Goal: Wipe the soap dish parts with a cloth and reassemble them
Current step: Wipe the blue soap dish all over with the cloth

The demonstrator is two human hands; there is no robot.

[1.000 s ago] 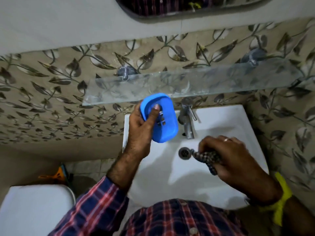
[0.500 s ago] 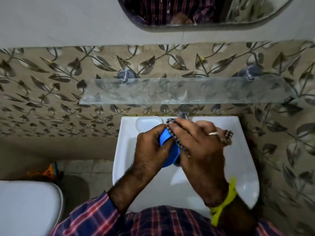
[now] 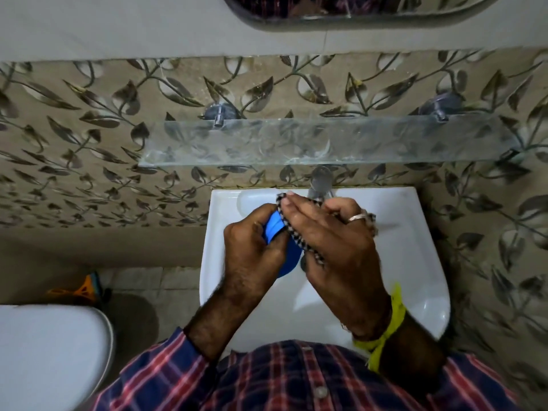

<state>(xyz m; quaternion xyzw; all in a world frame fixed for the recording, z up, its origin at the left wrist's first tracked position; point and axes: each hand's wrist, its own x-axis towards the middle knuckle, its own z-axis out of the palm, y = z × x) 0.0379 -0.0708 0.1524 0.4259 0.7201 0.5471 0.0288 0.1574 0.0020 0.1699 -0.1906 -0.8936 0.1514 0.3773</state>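
Over the white sink my left hand grips a blue soap dish part, held on edge so that only a strip and its lower curve show between my hands. My right hand presses a black-and-white checked cloth flat against the blue part's face. The cloth runs under my right palm, and a bit of it peeks out by the ring finger. Most of the blue part is hidden by both hands.
A metal tap stands at the sink's back edge, just behind my fingers. A glass shelf juts out of the leaf-patterned wall above the tap. A white toilet lid lies at lower left, with an orange object on the floor.
One second ago my left hand held the blue part up alone while my right hand held the cloth over the drain. My right hand has since brought the cloth onto the blue part.
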